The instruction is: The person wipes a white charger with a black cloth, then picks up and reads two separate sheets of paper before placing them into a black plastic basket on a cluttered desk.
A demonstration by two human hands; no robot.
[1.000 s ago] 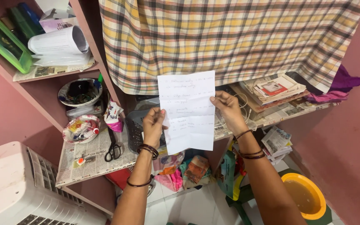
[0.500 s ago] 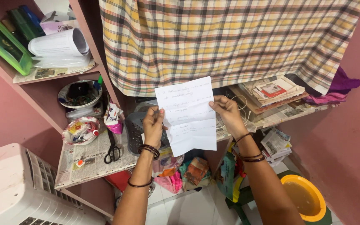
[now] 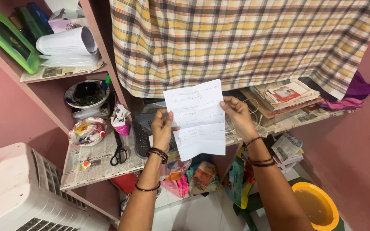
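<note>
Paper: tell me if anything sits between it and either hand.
Nothing does. The left hand pinches the paper's left edge and the right hand its right edge, both in direct contact.

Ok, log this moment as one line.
left hand: grips paper sheet | right hand: grips sheet's other edge | sheet: upright before shelf

**Both my hands raised, pinching shut**

My left hand [image 3: 162, 128] is up in front of me, thumb and fingers pinched shut, dark bangles at the wrist and one further down the forearm. My right hand [image 3: 237, 114] is at about the same height, fingers closed in a pinch, bangles on that wrist too. Both forearms angle upward and slightly inward.
</note>
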